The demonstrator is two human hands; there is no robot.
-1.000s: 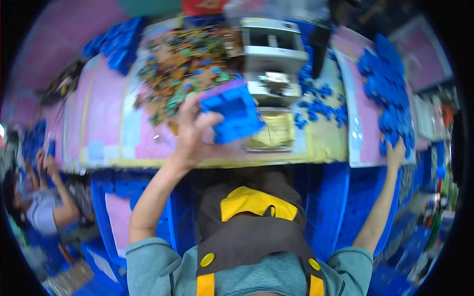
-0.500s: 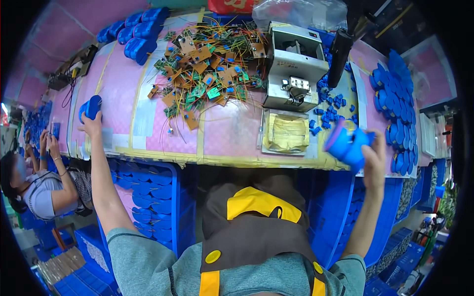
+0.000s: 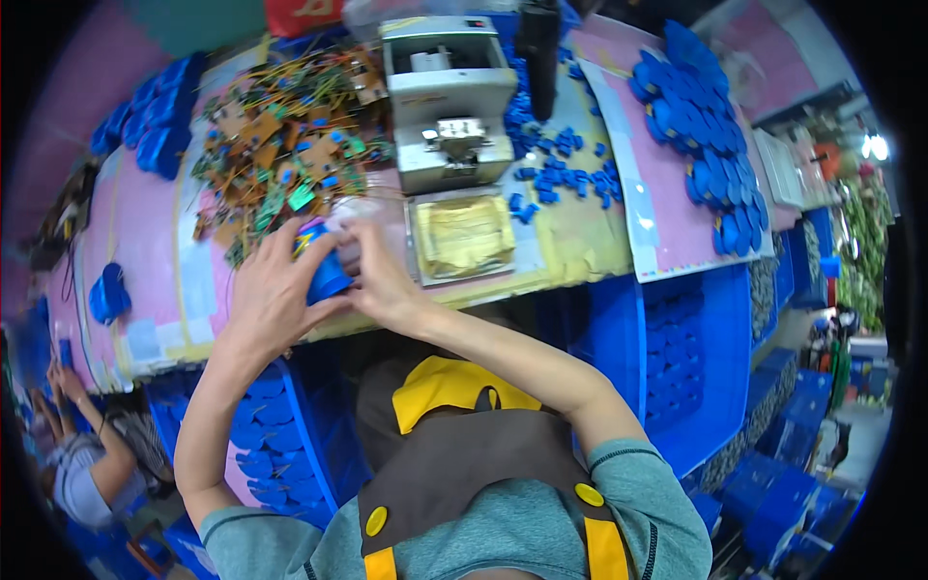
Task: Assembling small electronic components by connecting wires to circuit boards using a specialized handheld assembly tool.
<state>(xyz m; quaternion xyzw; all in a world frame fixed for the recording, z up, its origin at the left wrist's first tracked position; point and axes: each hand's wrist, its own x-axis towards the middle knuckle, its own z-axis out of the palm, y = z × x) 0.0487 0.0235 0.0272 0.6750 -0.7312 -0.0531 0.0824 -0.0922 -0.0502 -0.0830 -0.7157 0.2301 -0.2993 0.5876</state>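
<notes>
Both hands meet over the near edge of the table around a blue plastic housing [image 3: 331, 280], which has a purplish rim and a bit of yellow at its top. My left hand [image 3: 271, 285] curls its fingers and thumb round the left side. From the right, my right hand [image 3: 382, 275] grips the same piece, its fingertips partly hidden and blurred. Just beyond the hands lies a heap of small circuit boards [image 3: 290, 145], green and brown, with thin coloured wires. Farther left, another blue housing [image 3: 109, 295] rests alone on the pink table covering.
A grey bench machine [image 3: 451, 106] stands behind a yellow-taped pad [image 3: 464, 237]. Small blue parts [image 3: 565, 174] are scattered to its right. Blue housings are stacked at far right [image 3: 715, 145] and far left [image 3: 159, 116]. Blue crates [image 3: 696, 358] flank me; another person [image 3: 87, 464] works at left.
My left hand has let go of the housing at the left and come to the middle. My right hand has carried its housing leftward; both hands now hold it. The view has turned rightward.
</notes>
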